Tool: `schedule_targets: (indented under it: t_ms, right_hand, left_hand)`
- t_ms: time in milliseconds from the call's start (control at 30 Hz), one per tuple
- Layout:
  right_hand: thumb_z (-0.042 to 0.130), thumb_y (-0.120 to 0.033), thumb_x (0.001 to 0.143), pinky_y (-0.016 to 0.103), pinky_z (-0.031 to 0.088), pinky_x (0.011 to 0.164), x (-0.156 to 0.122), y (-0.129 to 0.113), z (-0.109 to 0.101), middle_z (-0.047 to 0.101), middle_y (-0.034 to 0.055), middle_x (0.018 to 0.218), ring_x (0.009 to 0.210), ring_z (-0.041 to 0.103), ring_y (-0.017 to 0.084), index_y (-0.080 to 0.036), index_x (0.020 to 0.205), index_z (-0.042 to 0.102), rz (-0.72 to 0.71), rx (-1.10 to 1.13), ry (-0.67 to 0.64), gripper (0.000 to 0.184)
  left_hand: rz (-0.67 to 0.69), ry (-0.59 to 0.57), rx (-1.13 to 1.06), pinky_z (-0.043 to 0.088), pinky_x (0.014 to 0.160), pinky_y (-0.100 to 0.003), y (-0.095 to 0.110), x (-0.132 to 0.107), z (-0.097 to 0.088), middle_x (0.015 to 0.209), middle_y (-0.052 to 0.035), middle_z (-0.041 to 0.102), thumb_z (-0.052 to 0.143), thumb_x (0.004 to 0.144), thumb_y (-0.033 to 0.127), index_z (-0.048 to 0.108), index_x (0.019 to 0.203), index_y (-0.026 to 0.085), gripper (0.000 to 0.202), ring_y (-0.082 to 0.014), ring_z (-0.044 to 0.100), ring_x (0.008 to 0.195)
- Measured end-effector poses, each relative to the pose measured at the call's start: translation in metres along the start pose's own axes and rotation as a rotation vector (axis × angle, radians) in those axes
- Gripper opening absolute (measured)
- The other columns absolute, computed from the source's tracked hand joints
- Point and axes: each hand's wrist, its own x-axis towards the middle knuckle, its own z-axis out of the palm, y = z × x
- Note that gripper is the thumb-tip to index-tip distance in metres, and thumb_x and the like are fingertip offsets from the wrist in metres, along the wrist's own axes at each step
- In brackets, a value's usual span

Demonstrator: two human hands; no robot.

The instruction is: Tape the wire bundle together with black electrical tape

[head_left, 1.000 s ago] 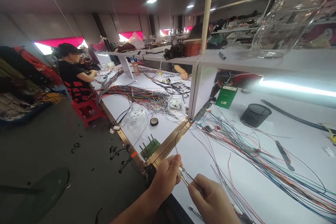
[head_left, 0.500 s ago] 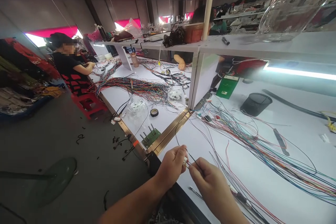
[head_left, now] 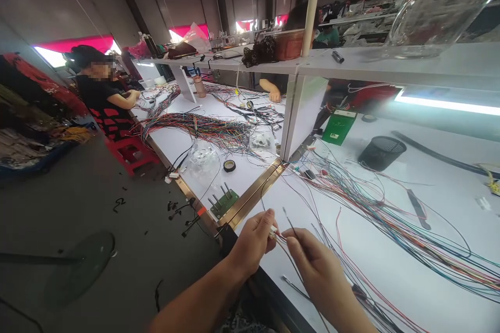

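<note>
My left hand is closed in a pinch on a small white connector at the near edge of the white worktable. My right hand pinches a thin black wire whose free end sticks up just beside the connector. The two hands are almost touching. A long bundle of coloured wires lies spread over the table to the right of my hands.
A green pin jig and a tape roll sit on the neighbouring table. A black mesh cup and green box stand further back. A person in black sits at the left. A glass jar rests on the shelf.
The black wire's end has come away from the connector and now points upward. My right hand has shifted slightly down and right. The view tilted a little lower.
</note>
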Motion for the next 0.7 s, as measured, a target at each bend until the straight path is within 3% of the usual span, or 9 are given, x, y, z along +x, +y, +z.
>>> schedule_targets:
  t_ms: [133, 267, 367, 533, 700]
  right_hand:
    - [0.042, -0.053, 0.091, 0.025, 0.048, 0.060, -0.001, 0.003, -0.010, 0.059, 0.0011, 0.071, 0.062, 0.055, 0.015, -0.020, 0.111, 0.062, -0.011, 0.079, 0.115, 0.044]
    - [0.044, -0.054, 0.089, 0.027, 0.051, 0.066, -0.003, 0.008, -0.019, 0.068, 0.0060, 0.097, 0.076, 0.062, 0.017, -0.024, 0.125, 0.057, -0.009, -0.029, 0.258, 0.049]
    - [0.041, -0.051, 0.092, 0.028, 0.051, 0.073, -0.006, 0.006, -0.020, 0.069, 0.0061, 0.104, 0.088, 0.064, 0.020, -0.025, 0.115, 0.063, -0.069, -0.147, 0.235, 0.041]
    - [0.037, -0.042, 0.096, 0.026, 0.043, 0.063, -0.012, -0.002, -0.010, 0.070, 0.0008, 0.081, 0.072, 0.063, 0.016, -0.027, 0.088, 0.066, -0.199, -0.341, -0.025, 0.034]
    - [0.036, -0.043, 0.096, 0.025, 0.034, 0.056, -0.012, -0.002, -0.004, 0.063, -0.0022, 0.065, 0.059, 0.057, 0.013, -0.024, 0.076, 0.060, -0.228, -0.469, 0.007, 0.036]
  left_hand:
    - [0.028, 0.032, -0.060, 0.025, 0.046, -0.016, 0.004, -0.001, -0.006, 0.058, 0.0033, 0.044, 0.061, 0.076, 0.062, 0.048, 0.063, 0.015, 0.050, -0.0048, 0.034, 0.049]
    - [0.069, -0.127, -0.297, 0.015, 0.040, -0.020, -0.002, 0.001, -0.012, 0.042, 0.0067, 0.031, 0.054, 0.084, 0.058, 0.044, 0.060, 0.018, 0.048, -0.0051, 0.021, 0.038]
    - [0.033, -0.207, -0.438, 0.014, 0.039, -0.021, -0.005, 0.003, -0.012, 0.037, 0.0078, 0.025, 0.052, 0.087, 0.054, 0.042, 0.061, 0.019, 0.045, -0.0063, 0.016, 0.035]
    - [0.057, -0.181, -0.459, 0.017, 0.040, -0.021, -0.003, 0.000, -0.005, 0.040, 0.0066, 0.029, 0.055, 0.085, 0.056, 0.040, 0.058, 0.018, 0.048, -0.0064, 0.023, 0.037]
    - [0.141, -0.087, -0.332, 0.022, 0.042, -0.021, -0.004, -0.003, -0.002, 0.046, 0.0044, 0.036, 0.054, 0.085, 0.057, 0.042, 0.057, 0.017, 0.050, -0.0068, 0.031, 0.042]
